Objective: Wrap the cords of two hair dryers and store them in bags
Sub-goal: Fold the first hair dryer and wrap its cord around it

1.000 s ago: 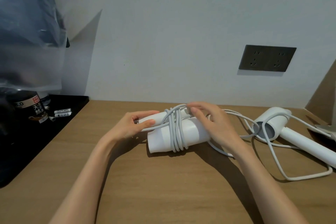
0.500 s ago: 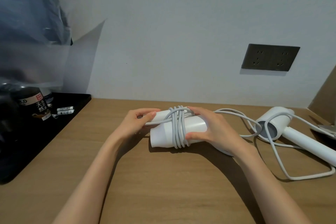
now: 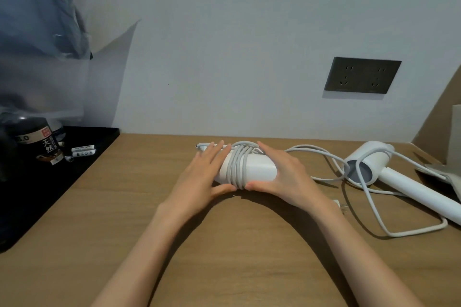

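Only the head view here, looking down at a wooden surface point(image 3: 149, 219) against a pale wall

The first hair dryer point(image 3: 259, 169) lies on its side in the middle of the surface, with its cord point(image 3: 238, 169) wound round the body in a tight bunch of turns. The left hand point(image 3: 202, 177) lies over the left end, fingers straight and flat on top, thumb tucked in at the near edge right by the coil. The right hand point(image 3: 284, 174) does the same on the right end, fingers stretched over the far side and thumb pressed to the front. So neither grip is really curled, both are spread flat and cupping the dryer between them

The second hair dryer point(image 3: 369, 164) sits off to the right, well apart from the hands, handle pointing to the right edge. A loose cord point(image 3: 411, 230) loops over and around it in big messy curves, and a plug point(image 3: 340, 205) lies just beside the right wrist. Can't tell which dryer that plug belongs to

A dark wall socket point(image 3: 361, 75) is above the second dryer. On the left there's a black tray point(image 3: 50, 194) with a dark jar point(image 3: 37, 142) and a couple of little white tubes point(image 3: 83, 149), with some clear plastic point(image 3: 37, 32) above it
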The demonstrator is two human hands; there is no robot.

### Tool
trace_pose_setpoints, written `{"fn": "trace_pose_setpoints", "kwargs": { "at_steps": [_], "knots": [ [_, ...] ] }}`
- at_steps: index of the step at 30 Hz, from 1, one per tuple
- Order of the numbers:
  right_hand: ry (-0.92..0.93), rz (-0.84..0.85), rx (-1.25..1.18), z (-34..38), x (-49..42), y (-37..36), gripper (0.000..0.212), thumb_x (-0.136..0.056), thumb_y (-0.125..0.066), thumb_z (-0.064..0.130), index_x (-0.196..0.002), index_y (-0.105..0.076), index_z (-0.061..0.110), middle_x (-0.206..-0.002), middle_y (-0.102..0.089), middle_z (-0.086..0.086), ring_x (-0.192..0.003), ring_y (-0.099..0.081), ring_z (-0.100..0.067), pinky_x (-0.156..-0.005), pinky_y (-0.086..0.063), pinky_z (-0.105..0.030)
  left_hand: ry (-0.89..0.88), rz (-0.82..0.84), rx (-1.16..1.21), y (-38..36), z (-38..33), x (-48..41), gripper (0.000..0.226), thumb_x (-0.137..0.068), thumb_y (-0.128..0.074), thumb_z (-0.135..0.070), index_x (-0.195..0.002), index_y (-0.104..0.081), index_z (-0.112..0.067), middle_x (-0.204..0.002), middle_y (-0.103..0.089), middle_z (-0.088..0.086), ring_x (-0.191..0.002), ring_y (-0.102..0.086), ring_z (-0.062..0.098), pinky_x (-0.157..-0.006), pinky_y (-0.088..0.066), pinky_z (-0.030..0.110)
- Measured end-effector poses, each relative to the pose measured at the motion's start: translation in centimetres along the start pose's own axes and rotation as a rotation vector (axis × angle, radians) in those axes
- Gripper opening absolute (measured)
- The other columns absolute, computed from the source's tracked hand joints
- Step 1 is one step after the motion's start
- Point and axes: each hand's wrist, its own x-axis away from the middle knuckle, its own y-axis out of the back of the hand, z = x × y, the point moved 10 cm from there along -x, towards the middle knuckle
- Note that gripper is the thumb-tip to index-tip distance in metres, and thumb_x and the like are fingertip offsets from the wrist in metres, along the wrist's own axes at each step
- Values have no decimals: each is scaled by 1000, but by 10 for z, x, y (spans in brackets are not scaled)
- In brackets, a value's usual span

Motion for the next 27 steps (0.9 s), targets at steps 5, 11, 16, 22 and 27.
{"fn": "trace_pose_setpoints", "kwargs": {
  "at_steps": [5,11,16,22,27],
  "knots": [
    [39,-6,64,14,-6,0,98,-69,-78,51,-149,-26,32,-147,-40,5,-135,-34,-12,-104,-31,-28,27,-7,107,-11,32,-8,83,-84,-68,-39,-150,-18,-37,-160,-13,-5,-147,-11,15,-115,-26,40],
    [23,-9,81,13,-22,-4,94,-71,-80,41,-149,-29,27,-144,-42,0,-132,-39,-19,-103,-34,-32,81,-71,110,-12,44,-23,74,-89,-64,-24,-149,-22,-32,-157,-18,0,-138,-26,25,-109,-26,35],
    [-21,45,102,4,-51,-12,90,-75,-78,36,-149,-29,23,-142,-40,-4,-129,-40,-24,-102,-33,-31,120,-111,169,-26,51,-42,76,-89,-63,-13,-150,-19,-28,-159,-13,1,-143,-21,29,-111,-25,40],
    [-37,83,111,-7,-76,-15,90,-76,-79,31,-149,-28,19,-143,-39,-6,-128,-41,-25,-101,-33,-30,135,-189,168,-26,55,-58,75,-90,-61,-12,-150,-19,-29,-159,-12,3,-141,-24,25,-109,-27,35],
    [-58,103,102,-18,-94,-18,92,-76,-79,31,-149,-26,16,-145,-36,-6,-130,-39,-27,-103,-34,-33,164,-204,114,-25,56,-73,74,-91,-60,-15,-150,-18,-29,-160,-10,2,-138,-30,27,-105,-34,40]
  ]
}}
